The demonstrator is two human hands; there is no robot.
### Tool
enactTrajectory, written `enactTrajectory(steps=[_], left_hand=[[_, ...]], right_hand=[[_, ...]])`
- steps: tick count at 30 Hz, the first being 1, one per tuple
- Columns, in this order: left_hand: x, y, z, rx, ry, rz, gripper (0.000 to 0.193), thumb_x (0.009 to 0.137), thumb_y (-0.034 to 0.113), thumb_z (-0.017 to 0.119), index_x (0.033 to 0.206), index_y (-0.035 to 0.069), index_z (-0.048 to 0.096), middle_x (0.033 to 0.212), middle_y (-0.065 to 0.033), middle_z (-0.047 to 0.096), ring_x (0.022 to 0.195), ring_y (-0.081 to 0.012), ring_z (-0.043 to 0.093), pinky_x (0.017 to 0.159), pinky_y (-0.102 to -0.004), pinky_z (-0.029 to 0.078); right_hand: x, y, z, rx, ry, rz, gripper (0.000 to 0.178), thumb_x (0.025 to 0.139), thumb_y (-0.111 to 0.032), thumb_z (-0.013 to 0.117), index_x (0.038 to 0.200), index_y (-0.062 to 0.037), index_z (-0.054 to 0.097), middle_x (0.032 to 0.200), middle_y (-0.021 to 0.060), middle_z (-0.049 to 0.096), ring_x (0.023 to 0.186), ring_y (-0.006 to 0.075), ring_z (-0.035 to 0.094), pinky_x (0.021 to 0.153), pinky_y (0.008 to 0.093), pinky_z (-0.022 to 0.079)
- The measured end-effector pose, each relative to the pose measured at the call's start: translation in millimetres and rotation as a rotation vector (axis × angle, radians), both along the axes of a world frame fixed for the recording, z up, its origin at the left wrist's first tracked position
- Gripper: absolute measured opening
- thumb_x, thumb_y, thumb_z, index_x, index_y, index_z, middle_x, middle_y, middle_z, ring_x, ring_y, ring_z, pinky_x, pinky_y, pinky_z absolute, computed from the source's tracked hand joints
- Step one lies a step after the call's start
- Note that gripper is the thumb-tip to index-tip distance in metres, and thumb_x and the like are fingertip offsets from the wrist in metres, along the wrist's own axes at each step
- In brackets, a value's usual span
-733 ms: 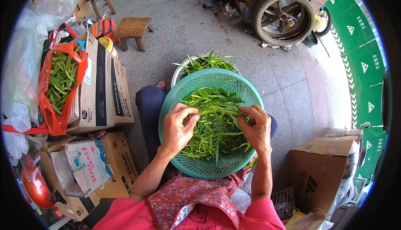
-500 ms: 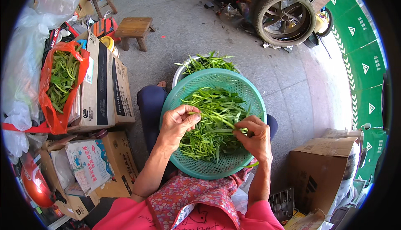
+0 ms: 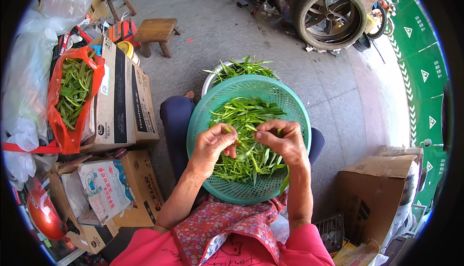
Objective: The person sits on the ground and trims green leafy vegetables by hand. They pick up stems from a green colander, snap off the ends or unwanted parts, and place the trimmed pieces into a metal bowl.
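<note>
A teal plastic colander rests on my lap, holding a heap of cut water spinach. Over it, my left hand is closed, with a short green stem piece between thumb and fingertips. Close by on the right, my right hand pinches a water spinach stem; its long leaves hang below that palm. A gap separates the two fingertips. Just beyond the colander stands a pale metal basin with more water spinach, partly hidden by the colander's rim.
On the left, a red plastic bag of greens leans on a cardboard box. A wooden stool stands farther off. Wheels with tyres lie at the far right. Nearer, a brown carton stands on the right.
My right hand has moved left and slightly up, closer to my left hand. The stem that stretched between both hands is now apart, with a piece in each hand.
</note>
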State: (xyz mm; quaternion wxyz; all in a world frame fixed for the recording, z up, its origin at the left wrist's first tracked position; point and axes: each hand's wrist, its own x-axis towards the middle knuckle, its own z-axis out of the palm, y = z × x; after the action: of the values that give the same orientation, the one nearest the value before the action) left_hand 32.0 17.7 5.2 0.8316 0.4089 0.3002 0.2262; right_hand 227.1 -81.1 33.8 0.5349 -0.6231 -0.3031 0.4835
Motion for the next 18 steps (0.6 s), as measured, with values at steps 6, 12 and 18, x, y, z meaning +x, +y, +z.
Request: enactTrajectory(steps=[6, 12, 18], left_hand=[[-4.1, 9.5, -10.0, -0.148, -0.022, 0.17, 0.012, 0.099, 0.018, 0.065, 0.097, 0.006, 0.064, 0.081, -0.0058, 0.069, 0.064, -0.0106, 0.063, 0.062, -0.0247, 0.049], [7.1, 4.9, -6.9, -0.006, 0.099, 0.192, 0.008, 0.094, 0.008, 0.066, 0.099, 0.002, 0.064, 0.079, -0.0053, 0.068, 0.057, -0.0089, 0.061, 0.056, -0.0244, 0.05], [12.6, -0.6, 1.9, 0.538, 0.183, 0.01, 0.02, 0.091, -0.003, 0.066, 0.112, -0.002, 0.067, 0.075, -0.0014, 0.065, 0.063, -0.0052, 0.058, 0.057, -0.0227, 0.048]], right_hand=[[28.3, -20.7, 5.6, -0.061, 0.143, -0.24, 0.01, 0.086, -0.011, 0.066, 0.092, -0.0042, 0.068, 0.071, -0.0045, 0.06, 0.048, 0.0011, 0.037, 0.045, 0.0209, 0.025], [14.6, -16.9, -7.1, -0.045, -0.142, -0.112, 0.016, 0.088, -0.013, 0.066, 0.081, -0.0006, 0.074, 0.063, -0.0049, 0.056, 0.058, 0.0045, 0.046, 0.052, 0.0255, 0.033], [-11.2, 10.3, -7.9, 0.034, -0.936, 0.297, 0.021, 0.088, -0.016, 0.063, 0.076, 0.001, 0.066, 0.077, 0.0196, 0.067, 0.071, 0.0414, 0.067, 0.066, 0.0503, 0.053]])
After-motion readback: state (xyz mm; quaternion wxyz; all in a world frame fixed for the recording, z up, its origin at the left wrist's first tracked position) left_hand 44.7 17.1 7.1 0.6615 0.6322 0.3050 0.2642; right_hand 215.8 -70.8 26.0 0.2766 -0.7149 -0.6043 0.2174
